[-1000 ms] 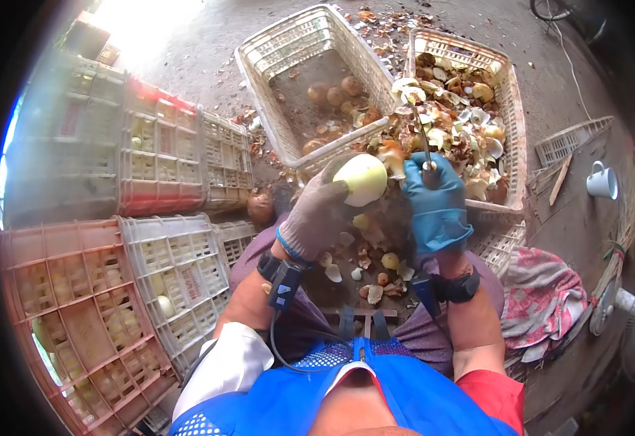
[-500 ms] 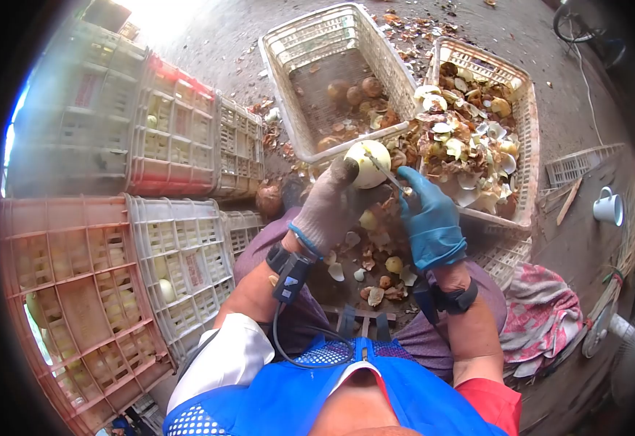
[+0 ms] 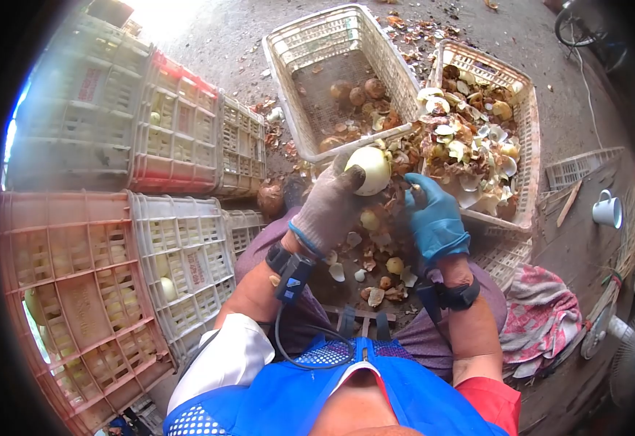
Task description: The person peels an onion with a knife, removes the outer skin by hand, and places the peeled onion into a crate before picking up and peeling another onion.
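A peeled pale onion point(image 3: 368, 171) is held in my left hand point(image 3: 330, 201), which wears a whitish knit glove with a dark, dirty thumb. To its right, my right hand point(image 3: 436, 221), in a blue glove, is closed around a small knife point(image 3: 415, 187), most of which the fingers hide. Knife and onion are apart. Beyond the onion stands a white crate point(image 3: 288, 109) with a few brown onions point(image 3: 374, 89) at its bottom. The crate point(image 3: 528, 145) on the right is heaped with peels and onion scraps point(image 3: 470, 149).
Stacked crates of pale onions point(image 3: 78, 291) line the left side. Peels point(image 3: 375, 294) lie on the ground between my legs. A pink-and-white cloth point(image 3: 539, 312), a white mug point(image 3: 608, 209) and a fan point(image 3: 633, 352) are on the right.
The knife has come away from the onion as my right hand moved slightly right and down. My left hand has turned the onion, and a loose bit now shows at its top.
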